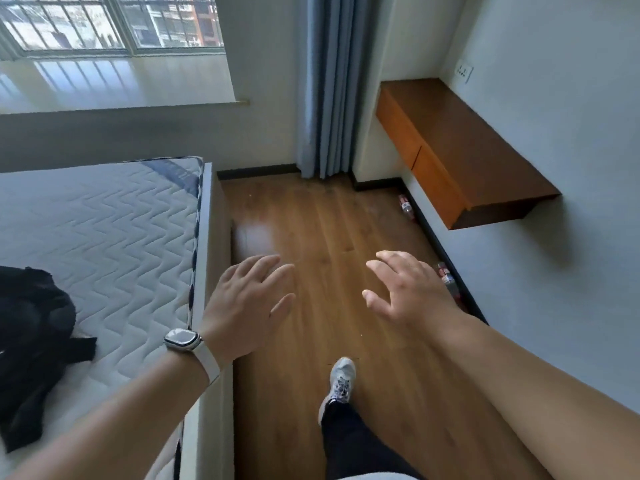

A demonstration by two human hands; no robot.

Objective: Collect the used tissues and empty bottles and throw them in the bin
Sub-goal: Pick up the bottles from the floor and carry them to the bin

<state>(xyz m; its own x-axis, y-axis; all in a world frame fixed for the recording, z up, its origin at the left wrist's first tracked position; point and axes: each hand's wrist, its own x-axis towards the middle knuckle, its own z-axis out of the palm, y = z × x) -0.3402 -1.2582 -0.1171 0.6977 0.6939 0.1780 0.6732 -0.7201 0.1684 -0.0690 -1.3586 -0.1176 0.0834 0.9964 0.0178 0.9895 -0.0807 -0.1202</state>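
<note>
Over on the left, a black bag (31, 341) lies on a white mattress (104, 220) with a zigzag pattern. Up high behind the mattress is a window (104, 22) with bars.

Next comes the left hand (247, 303). It hangs in the air by the edge of the bed, over the brown wood floor (311, 216). Its fingers are straight and a little spread, and it holds nothing. A watch (183, 339) with a pale strap sits on that wrist.

Between the two arms, lower down, a grey shoe (341, 379) stands on the floor. Far back, a blue curtain (327, 84) hangs down to the floor.

Then comes the right hand (408, 289). It is well apart from the left hand. Its fingers are spread wide and bent just a little, and it holds nothing too.

The near bottle (448, 278) is see-through with a red label. It lies on the floor right by the wall and peeks out just behind the right hand, partly hidden by it. The far bottle (406, 206) looks the same. It lies further back along the same wall, down below a brown shelf (464, 150) fixed to that wall. A white socket (464, 72) sits on the wall above the shelf.
</note>
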